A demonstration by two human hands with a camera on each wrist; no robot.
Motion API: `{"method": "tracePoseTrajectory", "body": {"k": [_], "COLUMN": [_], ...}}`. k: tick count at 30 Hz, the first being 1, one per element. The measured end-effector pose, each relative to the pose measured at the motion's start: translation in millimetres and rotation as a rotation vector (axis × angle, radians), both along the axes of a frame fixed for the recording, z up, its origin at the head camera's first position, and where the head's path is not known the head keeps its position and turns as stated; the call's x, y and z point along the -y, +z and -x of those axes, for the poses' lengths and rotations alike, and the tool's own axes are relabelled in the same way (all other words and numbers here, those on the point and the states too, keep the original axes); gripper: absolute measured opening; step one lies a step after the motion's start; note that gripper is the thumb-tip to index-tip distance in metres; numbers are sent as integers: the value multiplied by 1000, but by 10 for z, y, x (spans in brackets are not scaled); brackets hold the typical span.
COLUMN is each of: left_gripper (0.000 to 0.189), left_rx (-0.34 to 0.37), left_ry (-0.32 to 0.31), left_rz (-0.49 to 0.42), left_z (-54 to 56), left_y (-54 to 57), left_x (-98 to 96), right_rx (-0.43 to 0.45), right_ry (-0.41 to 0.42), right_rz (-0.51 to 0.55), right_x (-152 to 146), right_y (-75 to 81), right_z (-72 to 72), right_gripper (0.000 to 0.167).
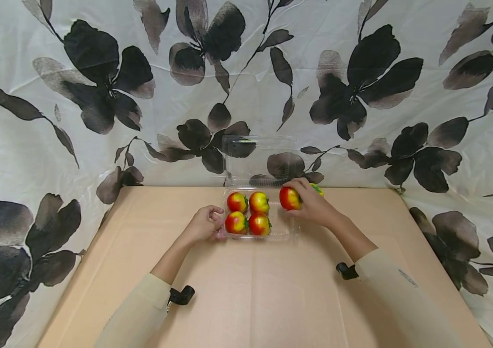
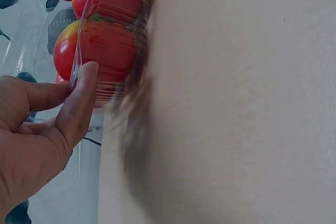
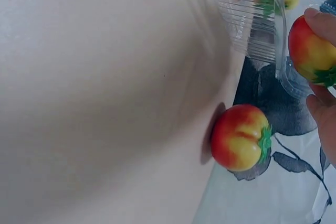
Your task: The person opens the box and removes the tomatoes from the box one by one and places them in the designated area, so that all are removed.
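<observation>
The right grip (image 1: 311, 200) was clamped on a fruit (image 1: 290, 198): the thumb and fingers curled round it from opposite sides, parted only by the width of the fruit itself. The right wrist view showed that fruit's green leaves turned toward the palm, its red and yellow skin bare on the other side. It was held at the back of the right end of a clear box (image 1: 282, 227), close by the rim; whether it touched the plastic could not be told.

The left grip (image 1: 205, 224) was nearly together, pinching the left end of the box, with one fingertip on the outer wall and another digit at the rim.

Four more fruits (image 1: 259, 224) sat inside the box in two rows of two, all in its left part. The box's lid (image 1: 246, 166) stood raised at the back, before a flowered cloth (image 1: 272, 111). Another fruit, the loose one (image 3: 241, 137), lay on the table (image 1: 250, 290) outside the box, just beyond the right grip and near the table's far edge.
</observation>
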State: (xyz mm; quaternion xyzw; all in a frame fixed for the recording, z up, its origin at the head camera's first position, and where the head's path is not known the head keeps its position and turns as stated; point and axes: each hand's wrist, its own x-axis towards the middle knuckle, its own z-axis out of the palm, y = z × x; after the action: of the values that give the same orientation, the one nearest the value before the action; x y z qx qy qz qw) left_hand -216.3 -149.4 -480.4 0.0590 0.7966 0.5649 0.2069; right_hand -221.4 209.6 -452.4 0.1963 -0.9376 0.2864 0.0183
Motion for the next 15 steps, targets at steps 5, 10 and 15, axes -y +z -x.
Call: {"method": "tracePoseTrajectory", "body": {"k": [5, 10, 15], "left_gripper": [39, 38, 38], "left_rx": [-2, -18, -34], "left_ry": [-4, -4, -5], "left_rz": [7, 37, 63], "left_z": [-1, -15, -12], "left_y": [9, 30, 30], "left_x": [-2, -8, -11], "right_rx": [18, 12, -12], "right_ry": [-41, -90, -124], "right_rz": [55, 83, 102], "right_x": [-55, -128, -209], "right_y": [34, 59, 77], "right_z": [-84, -162, -223], "right_gripper": [72, 73, 73]}}
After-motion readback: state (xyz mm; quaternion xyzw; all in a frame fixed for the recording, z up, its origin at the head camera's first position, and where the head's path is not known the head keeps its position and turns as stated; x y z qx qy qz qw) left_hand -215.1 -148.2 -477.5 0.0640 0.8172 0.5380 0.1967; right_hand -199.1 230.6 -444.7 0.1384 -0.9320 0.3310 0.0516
